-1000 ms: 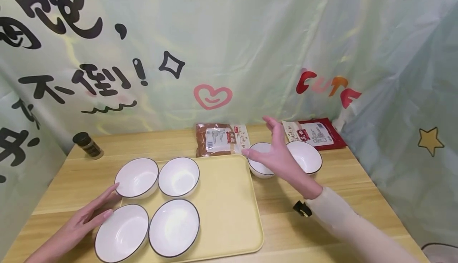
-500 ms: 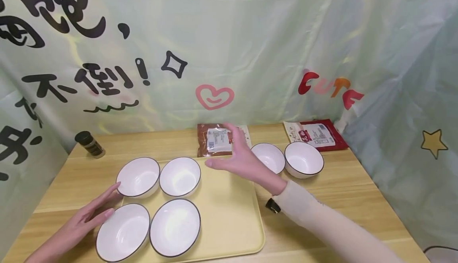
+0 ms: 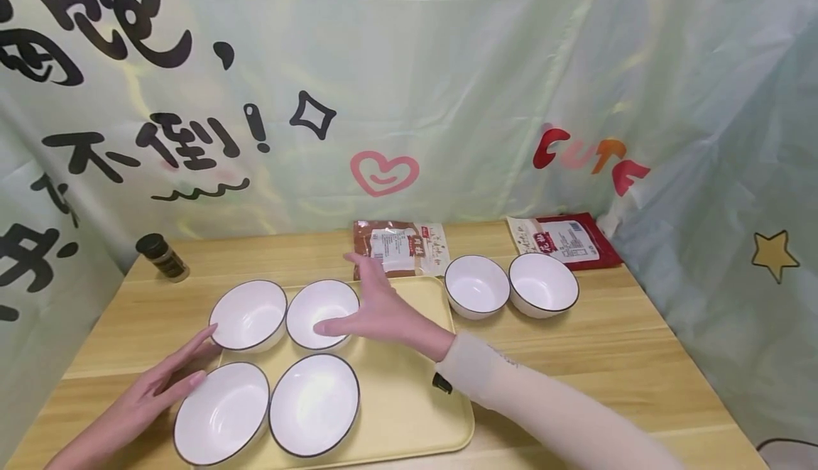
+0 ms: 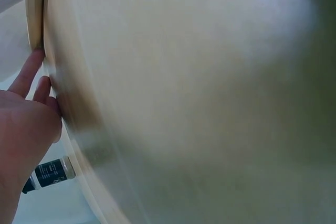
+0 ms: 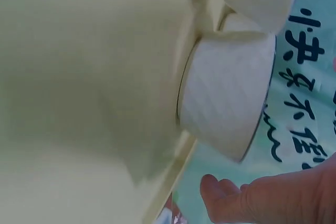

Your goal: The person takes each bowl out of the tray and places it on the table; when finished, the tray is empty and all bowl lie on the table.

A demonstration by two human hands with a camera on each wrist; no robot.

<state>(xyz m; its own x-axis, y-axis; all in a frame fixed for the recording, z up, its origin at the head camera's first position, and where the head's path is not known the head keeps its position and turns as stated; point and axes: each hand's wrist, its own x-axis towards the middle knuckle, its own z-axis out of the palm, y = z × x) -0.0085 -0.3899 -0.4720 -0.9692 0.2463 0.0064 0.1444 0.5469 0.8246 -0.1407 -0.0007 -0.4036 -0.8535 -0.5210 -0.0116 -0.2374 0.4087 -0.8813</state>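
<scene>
White bowls with dark rims stand on the yellow tray (image 3: 409,406): a back-left bowl (image 3: 248,314), a back-right bowl (image 3: 314,303), a front-left bowl (image 3: 221,413) and a front-right bowl (image 3: 314,405). At the left, my left hand (image 3: 147,395) rests with extended fingers against the two left bowls. In the left wrist view, the fingers of this hand (image 4: 29,114) lie along an edge. My right hand (image 3: 386,317) hovers by the back-right bowl, thumb over its opening, fingers spread beyond its rim. The right wrist view has this hand (image 5: 268,198) apart from a bowl (image 5: 226,93).
Two more white bowls, one nearer (image 3: 476,287) and one farther right (image 3: 543,285), stand right of the tray. Behind lie a brown packet (image 3: 393,246) and a red packet (image 3: 578,243). A black-capped spice jar (image 3: 162,258) lies tilted at the back left.
My right hand has moved left from above the two right-hand bowls, across the tray, to the back-right bowl on it. The left hand and the bowls have stayed in place.
</scene>
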